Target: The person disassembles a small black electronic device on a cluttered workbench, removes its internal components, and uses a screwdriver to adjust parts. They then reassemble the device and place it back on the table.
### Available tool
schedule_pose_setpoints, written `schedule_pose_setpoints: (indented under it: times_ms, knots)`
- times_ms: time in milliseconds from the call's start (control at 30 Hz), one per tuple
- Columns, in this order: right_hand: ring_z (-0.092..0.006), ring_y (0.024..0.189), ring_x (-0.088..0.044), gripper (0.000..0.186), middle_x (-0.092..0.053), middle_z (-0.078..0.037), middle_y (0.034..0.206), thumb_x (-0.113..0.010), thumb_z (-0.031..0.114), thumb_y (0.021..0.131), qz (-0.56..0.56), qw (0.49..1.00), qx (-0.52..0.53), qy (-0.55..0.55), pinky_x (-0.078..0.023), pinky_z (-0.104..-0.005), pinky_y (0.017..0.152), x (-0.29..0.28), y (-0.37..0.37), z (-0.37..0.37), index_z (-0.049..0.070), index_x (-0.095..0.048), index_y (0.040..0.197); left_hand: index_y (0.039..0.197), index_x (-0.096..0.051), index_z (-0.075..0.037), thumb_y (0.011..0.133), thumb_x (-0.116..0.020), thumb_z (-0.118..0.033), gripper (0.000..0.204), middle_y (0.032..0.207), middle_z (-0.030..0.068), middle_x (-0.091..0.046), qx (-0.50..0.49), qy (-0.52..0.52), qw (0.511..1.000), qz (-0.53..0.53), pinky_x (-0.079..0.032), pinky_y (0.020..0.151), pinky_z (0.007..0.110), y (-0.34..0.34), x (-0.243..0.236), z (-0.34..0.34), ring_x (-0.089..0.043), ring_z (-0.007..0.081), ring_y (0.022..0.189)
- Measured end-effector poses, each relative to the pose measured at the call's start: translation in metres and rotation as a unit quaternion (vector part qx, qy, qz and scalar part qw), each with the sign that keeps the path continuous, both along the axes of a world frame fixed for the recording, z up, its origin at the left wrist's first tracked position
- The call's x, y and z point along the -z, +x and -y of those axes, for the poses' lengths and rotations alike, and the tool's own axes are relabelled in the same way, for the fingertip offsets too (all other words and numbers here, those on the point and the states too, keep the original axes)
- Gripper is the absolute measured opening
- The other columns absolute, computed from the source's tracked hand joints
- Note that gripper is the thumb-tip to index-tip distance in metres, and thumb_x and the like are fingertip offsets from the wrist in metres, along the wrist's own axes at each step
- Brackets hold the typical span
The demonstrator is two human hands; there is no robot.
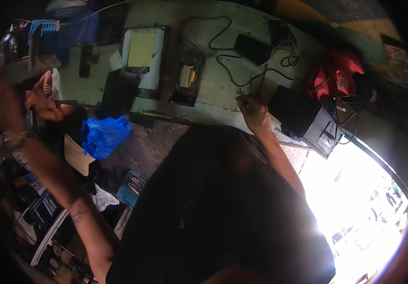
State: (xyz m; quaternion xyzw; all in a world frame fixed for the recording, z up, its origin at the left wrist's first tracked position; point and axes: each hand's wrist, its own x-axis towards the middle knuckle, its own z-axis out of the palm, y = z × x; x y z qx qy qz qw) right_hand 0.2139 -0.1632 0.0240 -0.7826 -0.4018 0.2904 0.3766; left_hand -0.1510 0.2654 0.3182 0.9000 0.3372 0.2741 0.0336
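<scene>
Right hand [255, 113], curled over green bench [215, 92], grip unclear; left hand [4, 102], blurred at left, state indeterminable; step apparently a reach, likely calling for a grasp.

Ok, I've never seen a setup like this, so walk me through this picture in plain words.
There is no machine here, just a person's bare hands. The one picture comes from a wide fisheye camera on that person's head, looking down, so edges bend.

The left hand is far out to the left and blurred; what it holds, if anything, is unclear. The right hand is at the near edge of a pale green worktop, fingertips close together. Whether they pinch something thin is too dark to tell. Another hand, near the left end, seems to be someone else's.

On the worktop are an open black case with a yellow-and-white part inside, a black box and black cables.
</scene>
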Motion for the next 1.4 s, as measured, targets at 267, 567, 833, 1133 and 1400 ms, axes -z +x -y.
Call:
schedule_pose_setpoints:
  times_ms: [267, 567, 833, 1133, 1400]
  knots:
    - [-0.0198, 0.070, -0.066, 0.016, -0.077, -0.010, 0.101, -0.070, 0.017, 0.095, -0.006, 0.999, 0.005, -0.033, -0.053, -0.0336, 0.066, 0.005, -0.013, 0.022, 0.007, -0.077, 0.105, 0.111, -0.064, -0.005, 0.104, -0.057, -0.030, 0.027, 0.108, 0.0213, -0.062, -0.088, 0.038, 0.981, -0.166, -0.052, 0.080, 0.054, 0.104, 0.281, 0.084, -0.062, 0.0425, 0.099]
    - [-0.0221, 0.076, -0.070, 0.018, -0.075, -0.012, 0.101, -0.070, 0.019, 0.095, -0.031, 0.997, 0.038, -0.065, -0.054, -0.0347, 0.070, 0.032, -0.029, 0.061, 0.009, -0.077, 0.107, 0.137, -0.053, 0.008, 0.066, -0.057, -0.097, 0.127, 0.138, 0.0253, -0.055, -0.245, -0.124, 0.948, -0.159, -0.044, 0.091, 0.071, 0.223, 0.347, 0.195, -0.053, 0.0488, 0.121]
    - [-0.0265, 0.082, -0.071, 0.016, -0.075, -0.014, 0.099, -0.070, 0.017, 0.095, -0.041, 0.996, 0.069, 0.033, -0.055, -0.0373, 0.073, 0.034, -0.003, 0.024, 0.006, -0.075, 0.107, 0.133, -0.063, -0.006, 0.074, -0.076, -0.069, 0.088, 0.130, 0.0177, -0.061, -0.226, -0.231, 0.927, -0.192, -0.042, 0.095, 0.067, 0.240, 0.335, 0.198, -0.052, 0.0466, 0.123]
    - [-0.0333, 0.099, -0.072, 0.024, -0.073, -0.016, 0.105, -0.064, 0.023, 0.097, -0.064, 0.987, 0.048, 0.141, -0.056, -0.0430, 0.086, 0.078, 0.032, -0.124, 0.008, -0.074, 0.113, 0.151, -0.041, -0.002, 0.067, -0.093, -0.030, 0.103, 0.135, 0.0195, -0.051, -0.034, -0.123, 0.991, 0.036, -0.044, 0.102, 0.052, 0.177, 0.313, 0.248, -0.049, 0.0380, 0.127]
    - [-0.0275, 0.117, -0.067, 0.032, -0.070, -0.006, 0.126, -0.056, 0.034, 0.097, 0.237, 0.956, -0.173, -0.028, -0.053, -0.0504, 0.098, 0.138, -0.013, -0.286, 0.029, -0.070, 0.126, 0.154, -0.037, -0.001, 0.068, -0.093, -0.031, 0.107, 0.144, 0.0245, -0.050, -0.053, -0.268, 0.960, 0.056, -0.044, 0.109, 0.054, 0.168, 0.315, 0.264, -0.049, 0.0438, 0.132]
